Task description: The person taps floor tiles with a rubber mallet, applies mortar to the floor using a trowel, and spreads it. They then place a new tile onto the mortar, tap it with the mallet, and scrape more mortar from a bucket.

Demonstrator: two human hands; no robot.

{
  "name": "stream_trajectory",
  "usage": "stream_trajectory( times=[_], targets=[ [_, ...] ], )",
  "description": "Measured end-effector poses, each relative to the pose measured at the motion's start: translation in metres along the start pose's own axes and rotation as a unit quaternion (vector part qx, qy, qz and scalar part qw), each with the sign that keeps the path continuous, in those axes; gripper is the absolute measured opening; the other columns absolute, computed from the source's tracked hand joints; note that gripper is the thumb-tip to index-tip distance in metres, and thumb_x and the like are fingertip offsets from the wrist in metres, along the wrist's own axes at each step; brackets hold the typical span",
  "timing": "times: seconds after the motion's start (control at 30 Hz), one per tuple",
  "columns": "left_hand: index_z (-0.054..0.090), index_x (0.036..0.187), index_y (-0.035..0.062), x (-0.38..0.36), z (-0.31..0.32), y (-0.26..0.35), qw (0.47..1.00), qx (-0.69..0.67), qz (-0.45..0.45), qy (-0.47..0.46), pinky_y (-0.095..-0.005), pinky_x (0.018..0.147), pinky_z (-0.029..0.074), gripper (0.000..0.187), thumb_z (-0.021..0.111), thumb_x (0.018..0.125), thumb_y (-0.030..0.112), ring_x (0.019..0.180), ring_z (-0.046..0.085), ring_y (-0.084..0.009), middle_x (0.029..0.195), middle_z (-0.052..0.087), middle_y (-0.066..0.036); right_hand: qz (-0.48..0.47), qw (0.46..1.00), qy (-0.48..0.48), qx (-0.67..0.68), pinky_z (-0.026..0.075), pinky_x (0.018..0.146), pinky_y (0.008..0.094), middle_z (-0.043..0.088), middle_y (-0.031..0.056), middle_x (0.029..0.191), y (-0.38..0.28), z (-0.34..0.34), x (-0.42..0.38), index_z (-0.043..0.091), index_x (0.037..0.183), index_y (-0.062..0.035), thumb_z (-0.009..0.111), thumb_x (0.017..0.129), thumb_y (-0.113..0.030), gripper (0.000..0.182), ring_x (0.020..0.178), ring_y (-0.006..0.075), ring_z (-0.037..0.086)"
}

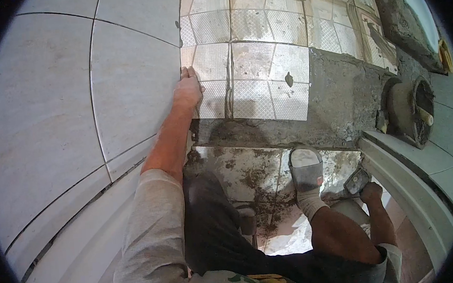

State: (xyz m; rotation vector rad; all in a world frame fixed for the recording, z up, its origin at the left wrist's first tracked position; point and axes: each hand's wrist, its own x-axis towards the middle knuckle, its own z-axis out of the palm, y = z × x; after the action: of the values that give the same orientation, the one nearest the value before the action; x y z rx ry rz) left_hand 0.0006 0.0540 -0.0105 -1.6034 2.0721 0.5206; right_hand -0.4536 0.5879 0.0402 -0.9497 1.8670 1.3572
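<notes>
My left hand (187, 90) lies along the left side of a patterned floor tile (213, 101), right at the wall. Its fingers are stretched forward and pressed down on the tile's edge. Beside it sits another patterned tile (289, 97) with a small grey blob of mortar (289, 79) on top. A grey mortar bed (338, 91) borders the tiles on the right and front. Low at the right, near my knee, my right hand (371, 192) is closed around a grey, mortar-smeared trowel (356, 181); its handle is hidden in the fist.
Large pale tiles (39, 91) cover the wall on the left. At the right stands a mortar-crusted bucket (411, 110) with a handle sticking out. My sandalled foot (306, 165) rests on the dirty floor (239, 167) in a doorway, beside the white frame (408, 181).
</notes>
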Motion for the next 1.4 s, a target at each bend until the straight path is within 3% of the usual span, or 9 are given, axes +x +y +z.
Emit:
stream_trajectory(
  times=[0.17, 0.47, 0.5, 0.63, 0.7, 0.87, 1.07, 1.2, 1.4],
  targets=[
    [0.023, 0.145, -0.0028, -0.004, -0.008, 0.004, 1.000, -0.003, -0.009, 0.000, -0.0393, 0.105, 0.041, 0.080, 0.066, 0.085, 0.026, 0.132, 0.040, -0.0356, 0.152, 0.021, -0.025, -0.070, 0.971, 0.184, 0.136, 0.053, 0.080, 0.0448, 0.067, 0.0174, 0.093, 0.001, -0.009, -0.014, 0.067, 0.094, -0.0081, 0.057, 0.079, -0.025, 0.025, 0.090, 0.0361, 0.064],
    [0.023, 0.145, -0.0042, 0.000, -0.003, 0.001, 1.000, 0.021, -0.011, 0.006, -0.0385, 0.101, 0.045, 0.082, 0.066, 0.085, 0.031, 0.124, 0.050, -0.0354, 0.151, 0.021, -0.026, -0.119, 0.892, 0.139, 0.412, 0.048, 0.071, 0.0449, 0.065, 0.0230, 0.085, -0.015, -0.089, -0.076, 0.061, 0.090, -0.0012, 0.057, 0.077, -0.013, 0.018, 0.082, 0.0420, 0.062],
    [0.023, 0.145, -0.0042, 0.001, -0.003, 0.000, 1.000, 0.019, -0.012, 0.006, -0.0385, 0.101, 0.045, 0.082, 0.066, 0.085, 0.031, 0.124, 0.050, -0.0354, 0.151, 0.021, -0.026, -0.190, 0.860, 0.215, 0.422, 0.048, 0.069, 0.0408, 0.065, 0.0203, 0.080, -0.022, -0.094, -0.069, 0.062, 0.097, 0.0010, 0.057, 0.077, -0.008, 0.022, 0.075, 0.0355, 0.063],
    [0.022, 0.145, -0.0045, 0.003, -0.001, -0.004, 0.999, 0.034, 0.000, 0.001, -0.0386, 0.100, 0.045, 0.081, 0.065, 0.086, 0.032, 0.124, 0.049, -0.0358, 0.151, 0.021, -0.026, -0.247, 0.764, 0.082, 0.591, 0.044, 0.063, 0.0285, 0.061, 0.0027, 0.078, -0.072, -0.241, -0.112, 0.063, 0.099, 0.0006, 0.064, 0.083, -0.013, 0.021, 0.071, 0.0115, 0.053],
    [0.022, 0.145, -0.0048, 0.001, 0.004, -0.005, 0.999, 0.035, 0.007, 0.007, -0.0386, 0.099, 0.045, 0.081, 0.064, 0.087, 0.032, 0.124, 0.050, -0.0362, 0.151, 0.021, -0.026, -0.360, 0.686, 0.042, 0.631, 0.042, 0.063, 0.0259, 0.059, -0.0008, 0.078, -0.080, -0.298, -0.124, 0.064, 0.101, -0.0002, 0.065, 0.087, -0.018, 0.023, 0.071, 0.0096, 0.051],
    [0.025, 0.144, -0.0031, 0.008, 0.016, -0.013, 0.999, 0.007, 0.024, 0.042, -0.0424, 0.098, 0.045, 0.082, 0.068, 0.083, 0.032, 0.118, 0.052, -0.0407, 0.151, 0.020, -0.026, -0.336, 0.703, 0.196, 0.595, 0.041, 0.058, 0.0285, 0.054, 0.0010, 0.071, -0.159, -0.320, -0.093, 0.063, 0.102, 0.0006, 0.064, 0.090, -0.030, 0.033, 0.064, 0.0113, 0.048],
    [0.028, 0.142, -0.0044, 0.004, 0.012, -0.012, 0.998, 0.000, 0.030, 0.052, -0.0419, 0.092, 0.049, 0.079, 0.068, 0.083, 0.030, 0.112, 0.056, -0.0411, 0.148, 0.024, -0.029, -0.388, 0.746, 0.104, 0.531, 0.047, 0.059, 0.0384, 0.059, 0.0092, 0.069, -0.259, -0.376, -0.057, 0.062, 0.100, 0.0021, 0.051, 0.093, -0.051, 0.055, 0.062, 0.0219, 0.057],
    [0.027, 0.142, -0.0051, 0.005, 0.011, -0.009, 0.999, 0.001, 0.022, 0.049, -0.0424, 0.088, 0.051, 0.081, 0.069, 0.082, 0.029, 0.106, 0.059, -0.0413, 0.143, 0.033, -0.030, -0.426, 0.751, 0.136, 0.486, 0.049, 0.060, 0.0433, 0.061, 0.0132, 0.069, -0.302, -0.411, -0.043, 0.060, 0.101, 0.0007, 0.047, 0.094, -0.052, 0.054, 0.064, 0.0289, 0.060],
    [0.053, 0.124, -0.0007, 0.007, 0.002, -0.006, 1.000, 0.012, 0.003, -0.004, -0.0472, 0.084, 0.052, 0.053, 0.065, 0.083, 0.031, 0.096, 0.063, -0.0409, 0.130, 0.049, -0.025, -0.449, 0.775, 0.164, 0.413, 0.052, 0.065, 0.0485, 0.065, 0.0247, 0.081, -0.345, -0.429, -0.027, 0.056, 0.109, 0.0003, 0.035, 0.100, -0.044, 0.050, 0.078, 0.0402, 0.065]
  ],
)
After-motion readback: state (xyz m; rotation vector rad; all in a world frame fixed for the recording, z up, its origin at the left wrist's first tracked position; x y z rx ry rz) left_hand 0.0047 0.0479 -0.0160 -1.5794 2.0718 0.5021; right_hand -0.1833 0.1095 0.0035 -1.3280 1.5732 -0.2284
